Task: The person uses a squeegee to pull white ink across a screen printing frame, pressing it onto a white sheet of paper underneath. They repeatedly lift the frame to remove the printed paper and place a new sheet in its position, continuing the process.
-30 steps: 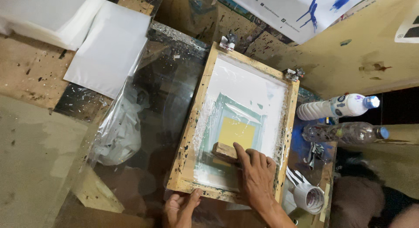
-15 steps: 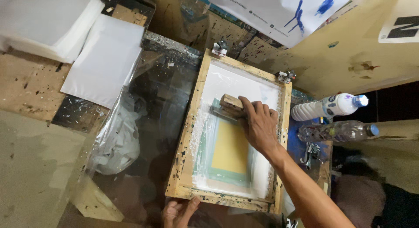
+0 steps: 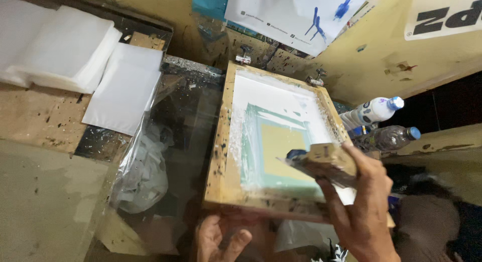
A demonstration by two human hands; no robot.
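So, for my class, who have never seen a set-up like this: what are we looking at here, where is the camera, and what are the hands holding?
The picture comes from a camera worn on a person's head, looking down at their own two bare hands. There is no machine.

On the spattered table lies a wooden frame with a fine screen stretched across it, smeared with white ink around a green and yellow rectangle. This looks like hand screen printing.

The right hand grips a wooden squeegee, lifted at the frame's near right corner. The left hand is open just below the frame's near edge; whether it touches the frame I cannot tell.

To the left lie stacks of white sheets and a crumpled plastic bag. Two plastic bottles lie to the right.
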